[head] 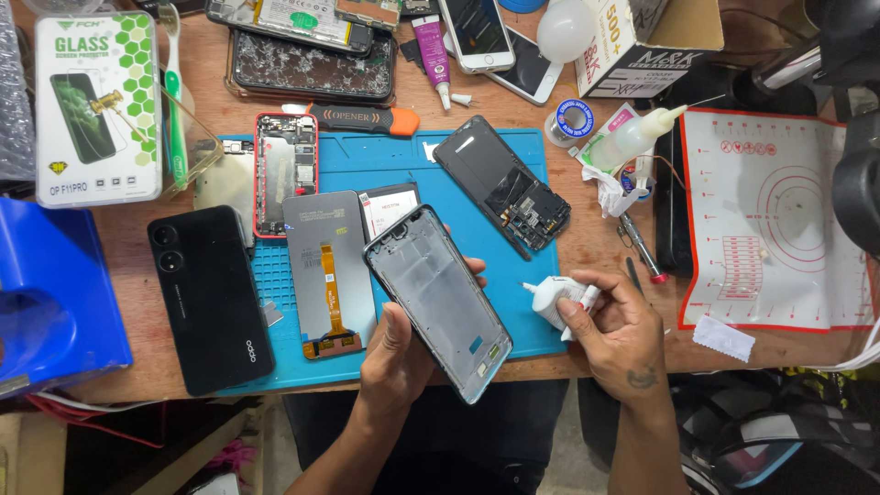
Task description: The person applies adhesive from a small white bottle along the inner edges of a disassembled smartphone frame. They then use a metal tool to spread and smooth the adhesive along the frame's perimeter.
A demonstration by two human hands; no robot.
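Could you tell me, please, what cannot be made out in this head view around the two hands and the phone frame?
- Left hand: fingers hidden behind the phone frame.
- Small white tube in the right hand: its rear is covered by the fingers.
- Blue mat: near edge hidden by frame and left hand.
- Blue box: cut off by the left edge.

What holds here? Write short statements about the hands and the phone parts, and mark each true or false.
1. The left hand holds a phone frame. True.
2. The right hand holds a screwdriver. False: it holds a small white tube.
3. The black phone lies left of the screen panel. True.
4. The phone frame lies flat on the blue mat. False: it is lifted and tilted.
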